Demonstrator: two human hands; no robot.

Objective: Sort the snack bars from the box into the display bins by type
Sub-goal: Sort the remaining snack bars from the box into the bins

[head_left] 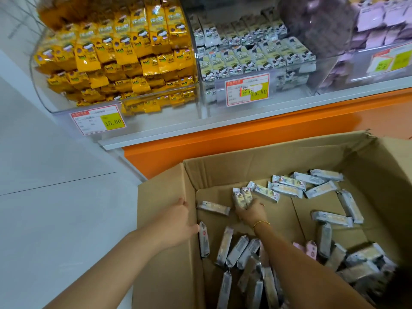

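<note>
Down inside the cardboard box [223, 172], right hand [250, 211] is closed around a couple of white-wrapped bars [242, 197], their free ends sticking up and away from the wrist, toward the shelf. Left hand [178, 221] is spread flat over the box's left wall, fingers curled on the rim, holding nothing, just bracing.

Key relation: the matching white-bar bin [252, 63] sits straight up and ahead of the right hand, beyond the box's far wall; the held bars' long axis already points roughly that way. Right hand is the nearer one by far; left is off to the side. Yellow-bar bin [116, 63] lies up-left, and a bin of pale purple packs [379, 25] up-right, so a lift forward and slightly right looks like the call.

Loose bars [321, 188] are scattered over the box floor, mostly white-silver, lying at all angles; more are piled near the bottom edge. One pink bar [311, 249] shows beside the right forearm, so mixed types likely remain.

Bins are clear plastic with price tags [247, 90], on a white shelf ledge over an orange base [245, 134]. Floor is pale tile. Shop setting, bright light.
</note>
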